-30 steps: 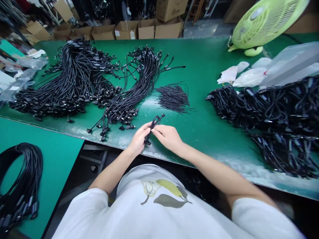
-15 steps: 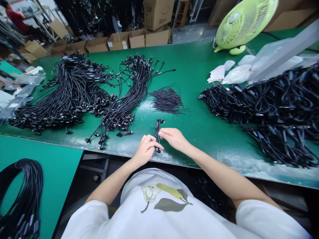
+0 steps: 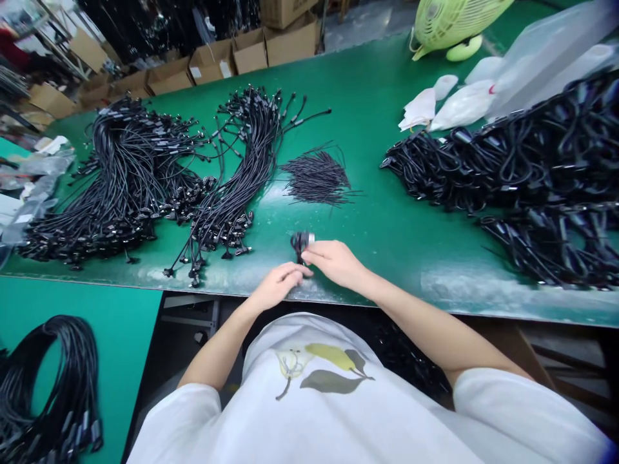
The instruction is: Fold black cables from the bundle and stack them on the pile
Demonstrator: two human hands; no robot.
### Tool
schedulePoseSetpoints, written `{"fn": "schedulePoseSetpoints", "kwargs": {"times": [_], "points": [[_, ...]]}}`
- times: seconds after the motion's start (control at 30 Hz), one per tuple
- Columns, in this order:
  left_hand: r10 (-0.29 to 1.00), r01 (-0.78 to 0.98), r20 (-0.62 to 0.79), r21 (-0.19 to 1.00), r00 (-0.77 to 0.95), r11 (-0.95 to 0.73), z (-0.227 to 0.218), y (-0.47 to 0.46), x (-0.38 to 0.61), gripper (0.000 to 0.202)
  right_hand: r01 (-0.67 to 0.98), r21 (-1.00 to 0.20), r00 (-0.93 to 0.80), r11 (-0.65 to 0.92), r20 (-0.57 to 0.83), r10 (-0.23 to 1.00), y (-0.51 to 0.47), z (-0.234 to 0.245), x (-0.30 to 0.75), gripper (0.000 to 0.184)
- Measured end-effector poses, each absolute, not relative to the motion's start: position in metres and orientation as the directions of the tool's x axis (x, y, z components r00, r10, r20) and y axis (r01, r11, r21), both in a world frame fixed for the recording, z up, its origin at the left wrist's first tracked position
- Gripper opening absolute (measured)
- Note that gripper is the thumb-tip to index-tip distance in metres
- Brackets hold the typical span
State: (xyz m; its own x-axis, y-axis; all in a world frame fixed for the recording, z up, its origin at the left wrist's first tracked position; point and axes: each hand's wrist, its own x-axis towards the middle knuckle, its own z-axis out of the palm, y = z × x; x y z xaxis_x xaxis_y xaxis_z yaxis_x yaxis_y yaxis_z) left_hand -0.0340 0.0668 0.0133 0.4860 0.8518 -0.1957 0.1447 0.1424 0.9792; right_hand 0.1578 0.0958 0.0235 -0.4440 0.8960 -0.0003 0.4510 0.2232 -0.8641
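Observation:
A short folded black cable (image 3: 298,243) with a pale connector end is between my hands near the table's front edge. My right hand (image 3: 337,263) pinches it from the right, thumb and forefinger together. My left hand (image 3: 279,283) is closed at its lower end, with the forefinger stretched towards the right hand's fingertips. The fingers cover much of the cable's lower part. Just beyond lies a heap of thin black twist ties (image 3: 316,175). Left of that heap is a bunch of unfolded black cables (image 3: 254,161) with connectors at their ends.
A larger pile of cables (image 3: 126,161) spreads at the left. Folded cables (image 3: 507,161) are heaped at the right, below white plastic bags (image 3: 464,106) and a green fan (image 3: 454,26). Coiled cables (image 3: 82,361) lie on the lower left table. Cardboard boxes (image 3: 213,61) stand behind.
The view has tilted and shifted slightly. The cable between my hands has turned, its upper end now showing a pale connector pointing right. My hands have come closer together around it.

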Motion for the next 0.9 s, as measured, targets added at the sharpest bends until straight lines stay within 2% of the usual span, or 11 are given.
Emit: {"fn": "schedulePoseSetpoints", "kwargs": {"times": [0.1, 0.17, 0.3, 0.37, 0.43, 0.5, 0.57, 0.63, 0.7, 0.77, 0.9], "points": [[0.886, 0.011, -0.268, 0.958, 0.379, 0.285, -0.003, 0.070, -0.029, 0.053, 0.415, -0.868, -0.527, 0.273, 0.015, 0.850, 0.086, 0.030, 0.151, 0.031], [0.899, -0.012, -0.223, 0.969, 0.376, 0.246, -0.003, 0.071, -0.027, 0.048, 0.422, -0.882, -0.509, 0.212, -0.037, 0.860, 0.082, 0.026, 0.147, 0.029], [0.926, 0.014, -0.072, 0.997, 0.370, 0.072, 0.013, 0.070, -0.025, 0.034, 0.217, -0.959, -0.519, -0.184, -0.273, 0.810, 0.081, 0.005, 0.144, 0.036], [0.920, -0.050, -0.098, 0.991, 0.379, 0.126, 0.018, 0.070, -0.021, 0.035, 0.022, -0.907, -0.620, -0.420, -0.342, 0.706, 0.080, -0.003, 0.145, 0.040], [0.900, -0.142, -0.167, 0.960, 0.402, 0.241, 0.017, 0.071, -0.017, 0.038, -0.071, -0.861, -0.678, -0.504, -0.329, 0.657, 0.076, -0.003, 0.148, 0.041], [0.890, -0.234, -0.223, 0.913, 0.398, 0.334, 0.015, 0.073, -0.015, 0.040, -0.013, -0.920, -0.660, -0.393, -0.287, 0.694, 0.070, 0.006, 0.155, 0.042], [0.892, -0.308, -0.266, 0.870, 0.365, 0.385, 0.012, 0.075, -0.014, 0.040, 0.170, -0.979, -0.554, -0.109, -0.186, 0.812, 0.063, 0.022, 0.164, 0.041], [0.899, -0.370, -0.287, 0.837, 0.330, 0.403, 0.011, 0.076, -0.012, 0.038, 0.382, -0.904, -0.358, 0.191, 0.045, 0.932, 0.060, 0.040, 0.172, 0.036], [0.898, -0.403, -0.280, 0.819, 0.341, 0.408, 0.012, 0.076, -0.008, 0.036, 0.540, -0.762, -0.208, 0.357, 0.290, 0.934, 0.064, 0.051, 0.174, 0.037], [0.888, -0.409, -0.258, 0.814, 0.380, 0.412, 0.015, 0.075, -0.002, 0.034, 0.596, -0.677, -0.217, 0.432, 0.382, 0.898, 0.074, 0.051, 0.170, 0.053], [0.873, -0.393, -0.297, 0.803, 0.387, 0.448, 0.020, 0.074, 0.007, 0.035, 0.583, -0.706, -0.271, 0.403, 0.299, 0.915, 0.095, 0.029, 0.152, 0.059]]}}
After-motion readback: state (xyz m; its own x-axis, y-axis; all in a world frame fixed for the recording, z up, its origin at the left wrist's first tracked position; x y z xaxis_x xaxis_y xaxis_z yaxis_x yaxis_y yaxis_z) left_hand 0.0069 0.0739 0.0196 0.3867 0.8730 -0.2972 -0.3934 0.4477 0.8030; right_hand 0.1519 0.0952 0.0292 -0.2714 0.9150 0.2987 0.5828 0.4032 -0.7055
